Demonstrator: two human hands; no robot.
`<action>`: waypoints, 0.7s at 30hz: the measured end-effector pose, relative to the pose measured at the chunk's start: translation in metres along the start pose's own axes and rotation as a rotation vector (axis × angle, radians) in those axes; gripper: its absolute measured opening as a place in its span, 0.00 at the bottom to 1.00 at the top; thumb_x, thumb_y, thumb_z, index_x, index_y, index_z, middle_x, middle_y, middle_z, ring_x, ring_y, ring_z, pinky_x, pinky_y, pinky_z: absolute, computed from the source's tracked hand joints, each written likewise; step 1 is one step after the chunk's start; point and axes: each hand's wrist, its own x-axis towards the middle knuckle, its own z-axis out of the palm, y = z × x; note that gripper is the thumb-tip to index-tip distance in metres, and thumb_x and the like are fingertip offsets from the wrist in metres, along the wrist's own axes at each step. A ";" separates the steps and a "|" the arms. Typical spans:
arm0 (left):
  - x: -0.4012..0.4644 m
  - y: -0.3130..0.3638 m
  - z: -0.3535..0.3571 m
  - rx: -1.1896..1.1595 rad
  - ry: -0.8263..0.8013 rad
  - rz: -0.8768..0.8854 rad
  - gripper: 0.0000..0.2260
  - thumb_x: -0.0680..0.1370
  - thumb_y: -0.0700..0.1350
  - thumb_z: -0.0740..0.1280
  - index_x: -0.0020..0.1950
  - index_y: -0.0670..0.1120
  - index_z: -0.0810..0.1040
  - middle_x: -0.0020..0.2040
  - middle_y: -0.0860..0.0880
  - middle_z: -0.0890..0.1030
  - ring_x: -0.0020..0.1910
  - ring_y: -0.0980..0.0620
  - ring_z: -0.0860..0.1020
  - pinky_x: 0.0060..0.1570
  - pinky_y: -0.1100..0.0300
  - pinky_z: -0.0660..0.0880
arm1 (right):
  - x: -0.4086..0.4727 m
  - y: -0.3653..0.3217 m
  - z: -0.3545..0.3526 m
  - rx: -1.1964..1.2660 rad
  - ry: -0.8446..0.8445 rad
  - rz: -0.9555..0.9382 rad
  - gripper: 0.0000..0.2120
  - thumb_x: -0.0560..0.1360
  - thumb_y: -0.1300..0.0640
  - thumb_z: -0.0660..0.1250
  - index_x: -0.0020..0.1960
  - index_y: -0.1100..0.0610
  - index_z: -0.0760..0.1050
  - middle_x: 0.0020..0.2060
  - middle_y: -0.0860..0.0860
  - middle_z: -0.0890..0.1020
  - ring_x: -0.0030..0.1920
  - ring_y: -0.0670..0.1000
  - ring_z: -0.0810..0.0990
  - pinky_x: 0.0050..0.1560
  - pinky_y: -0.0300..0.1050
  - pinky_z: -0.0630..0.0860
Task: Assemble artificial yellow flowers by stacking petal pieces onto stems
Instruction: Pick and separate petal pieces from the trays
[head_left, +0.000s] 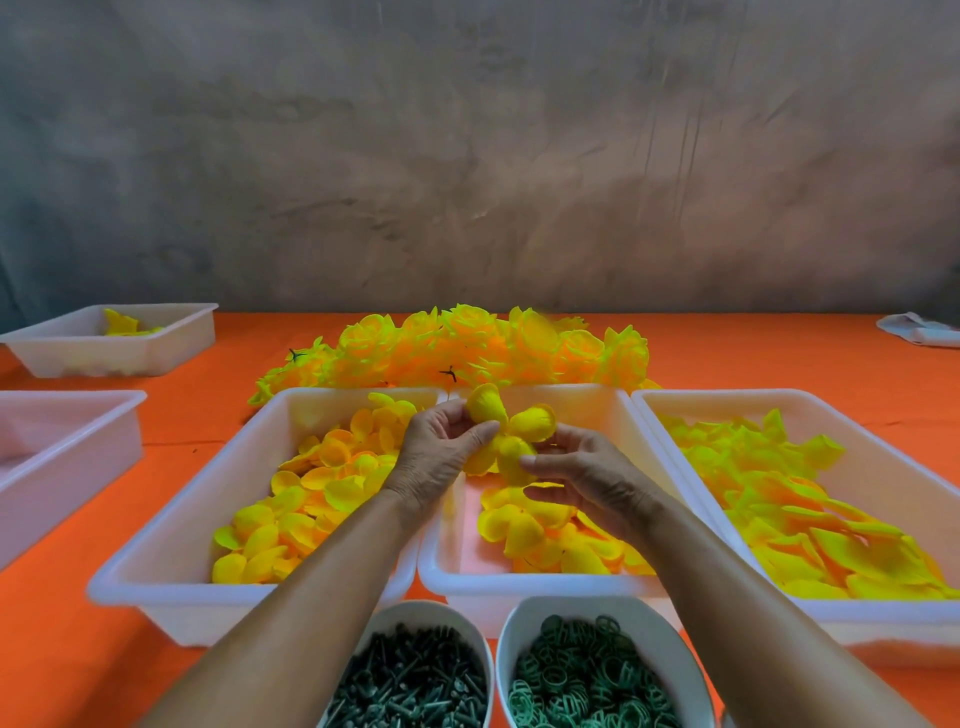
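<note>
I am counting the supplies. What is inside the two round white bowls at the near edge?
The left bowl holds dark green stems; the right bowl holds green ring-shaped pieces. Their bottoms are covered.

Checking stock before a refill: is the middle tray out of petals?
No, the middle tray holds a pile of yellow petals beneath both hands.
</note>
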 end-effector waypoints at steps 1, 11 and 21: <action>-0.001 0.001 0.000 0.011 0.011 -0.002 0.07 0.73 0.33 0.69 0.48 0.43 0.80 0.37 0.54 0.84 0.38 0.60 0.80 0.37 0.67 0.76 | 0.000 0.000 0.000 -0.009 0.037 -0.009 0.10 0.71 0.65 0.70 0.51 0.57 0.79 0.45 0.54 0.85 0.45 0.52 0.84 0.42 0.44 0.77; -0.009 0.012 0.009 0.493 0.007 0.159 0.12 0.66 0.43 0.78 0.46 0.44 0.81 0.47 0.49 0.79 0.44 0.50 0.77 0.40 0.63 0.75 | 0.001 0.004 -0.006 0.001 0.277 -0.057 0.08 0.67 0.65 0.73 0.46 0.59 0.81 0.37 0.54 0.84 0.37 0.52 0.83 0.38 0.43 0.77; -0.009 0.010 0.009 0.485 -0.165 0.064 0.08 0.68 0.40 0.77 0.45 0.44 0.83 0.39 0.52 0.82 0.37 0.60 0.77 0.38 0.68 0.73 | 0.001 0.002 -0.004 0.022 0.159 -0.057 0.09 0.66 0.67 0.73 0.46 0.60 0.79 0.38 0.55 0.84 0.39 0.52 0.83 0.39 0.42 0.78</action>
